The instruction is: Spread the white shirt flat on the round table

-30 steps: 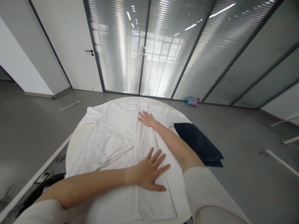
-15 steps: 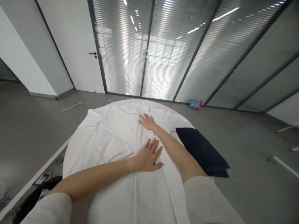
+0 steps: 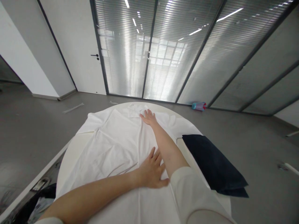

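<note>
A white shirt (image 3: pixel 116 133) lies spread over the round white table (image 3: pixel 66 174), with its collar end at the far side and a short sleeve out to the left. My left hand (image 3: pixel 153 169) rests flat on the front of the shirt near the middle, fingers spread, some fingertips hidden behind my right forearm. Farther out, my right hand (image 3: pixel 149 117) lies with spread fingers on the shirt just below the collar. Wrinkles run across the left half of the cloth. Neither hand grips anything.
Folded dark navy cloth (image 3: pixel 213 165) lies at the table's right side and overhangs its edge. A blue and pink object (image 3: pixel 198 106) is on the floor by the glass partition. Black plastic (image 3: pixel 39 202) and a floor channel sit at lower left.
My right hand has slid a little away from me, toward the collar. My left hand has shifted slightly toward me in the view, still flat on the shirt. The camera view has moved slightly.
</note>
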Demonstrator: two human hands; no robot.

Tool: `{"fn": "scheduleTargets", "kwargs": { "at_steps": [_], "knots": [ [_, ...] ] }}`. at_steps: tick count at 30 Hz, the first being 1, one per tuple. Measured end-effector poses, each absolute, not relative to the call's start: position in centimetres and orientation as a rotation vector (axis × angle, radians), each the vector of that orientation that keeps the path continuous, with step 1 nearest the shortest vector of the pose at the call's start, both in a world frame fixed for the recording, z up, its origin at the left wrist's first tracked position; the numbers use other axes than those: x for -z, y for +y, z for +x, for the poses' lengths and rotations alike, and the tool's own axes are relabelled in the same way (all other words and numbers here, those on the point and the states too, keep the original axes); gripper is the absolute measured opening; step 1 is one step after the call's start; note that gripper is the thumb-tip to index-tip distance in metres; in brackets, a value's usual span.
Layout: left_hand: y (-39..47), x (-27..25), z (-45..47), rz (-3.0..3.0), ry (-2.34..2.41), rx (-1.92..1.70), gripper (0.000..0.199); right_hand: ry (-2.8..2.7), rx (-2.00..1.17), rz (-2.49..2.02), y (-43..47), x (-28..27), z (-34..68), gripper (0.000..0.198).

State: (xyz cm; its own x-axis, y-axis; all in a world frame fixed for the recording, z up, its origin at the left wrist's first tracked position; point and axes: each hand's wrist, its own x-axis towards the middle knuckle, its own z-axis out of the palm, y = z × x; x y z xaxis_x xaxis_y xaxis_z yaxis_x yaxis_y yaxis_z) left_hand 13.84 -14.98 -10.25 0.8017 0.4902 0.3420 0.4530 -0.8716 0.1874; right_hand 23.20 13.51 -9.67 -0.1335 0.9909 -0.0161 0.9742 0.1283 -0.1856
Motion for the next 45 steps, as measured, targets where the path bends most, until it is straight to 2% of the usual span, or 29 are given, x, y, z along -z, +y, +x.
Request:
{"fn": "scheduleTargets", "kwargs": {
  "at_steps": [4, 9, 13, 17, 21, 27, 31, 36, 39, 43, 45],
  "knots": [
    [-15.1, 9.6, 13.8, 2.874, 0.755, -0.572, 0.081, -2.267, -0.234, -2.014, 13.8, 9.5, 23.1, 0.088],
    [-15.4, 8.8, 13.7, 2.861, 0.79, -0.504, 0.082, -2.283, -0.071, -1.91, 12.1, 9.5, 21.6, 0.084],
    [-15.2, 8.9, 13.9, 2.878, 0.799, -0.519, 0.079, -2.387, -0.216, -1.879, 11.3, 9.8, 20.3, 0.086],
    [-15.5, 8.2, 13.8, 2.891, 0.784, -0.473, 0.073, -2.402, -0.234, -1.915, 11.5, 9.8, 20.0, 0.088],
    [-19.3, 7.8, 12.6, 2.955, 0.709, -0.47, 0.079, -2.398, -0.244, -1.915, 11.5, 9.7, 20.1, 0.085],
    [-27.5, 11.6, 10.6, 3.333, 0.503, -0.703, 0.05, -2.386, -0.214, -1.892, 11.4, 9.8, 20.1, 0.083],
    [-29.2, 13.8, 10.6, 3.385, 0.599, -0.806, 0.048, -2.396, -0.222, -1.907, 11.7, 9.8, 20.0, 0.082],
    [-28.8, 14.5, 11.3, 3.416, 0.58, -0.71, 0.049, -2.402, -0.216, -1.918, 11.8, 9.7, 19.9, 0.082],
    [-29.0, 12.3, 11.0, 3.365, 0.557, -0.63, 0.039, -2.404, -0.209, -1.923, 11.7, 9.7, 19.9, 0.081],
    [-29.4, 5.4, 6.6, 3.008, 0.555, -0.5, 0.032, -2.406, -0.101, -1.907, 11.0, 9.1, 19.9, 0.081],
    [-29.4, 2.4, 2.5, 2.676, 0.971, -0.426, 0.032, -2.421, 0.062, -1.793, 10.6, 8.3, 19.0, 0.076]
  ]
}}
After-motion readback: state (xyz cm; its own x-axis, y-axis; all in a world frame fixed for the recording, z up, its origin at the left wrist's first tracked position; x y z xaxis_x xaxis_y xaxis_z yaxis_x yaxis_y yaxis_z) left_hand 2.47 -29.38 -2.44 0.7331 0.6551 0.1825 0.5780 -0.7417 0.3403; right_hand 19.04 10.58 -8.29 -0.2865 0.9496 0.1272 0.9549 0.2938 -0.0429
